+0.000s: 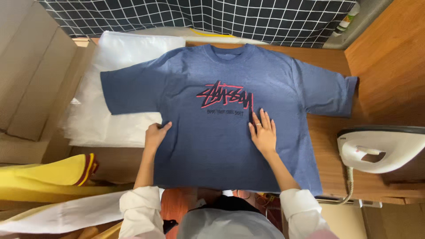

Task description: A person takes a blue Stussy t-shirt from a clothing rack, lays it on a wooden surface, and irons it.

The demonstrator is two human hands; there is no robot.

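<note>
A blue T-shirt with a red and black chest print lies spread flat, front up, on a wooden table. My left hand grips the shirt's left side edge, thumb on top of the cloth. Flat on the shirt's front, just below the print, rests my right hand with its fingers spread; it wears a ring.
A white steam iron stands at the table's right edge, its cord hanging down. A stack of clear plastic bags lies under the left sleeve. Cardboard boxes stand at left, yellow cloth at lower left, checked fabric behind.
</note>
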